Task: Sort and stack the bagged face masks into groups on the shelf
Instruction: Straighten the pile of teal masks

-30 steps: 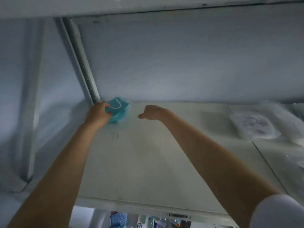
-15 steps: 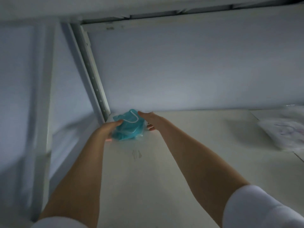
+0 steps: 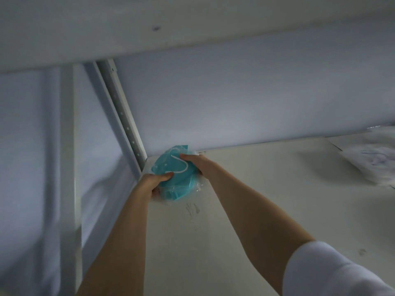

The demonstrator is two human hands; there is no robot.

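Gripping teal bagged masks (image 3: 166, 163) — left hand (image 3: 152, 183), right hand (image 3: 193, 162) outstretched.

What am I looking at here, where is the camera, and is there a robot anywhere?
There is no robot. These are a person's two bare arms, filmed by one wide-angle camera worn on the head, so the view looks forward and down, as they see it. The pale flat surface is a shelf, with a white upright post at its back left corner. In that corner both hands hold a clear bag of teal face masks. The left hand grips its near left edge and the right hand holds its far right side. At the far right lies a blurred pile of white bagged masks.
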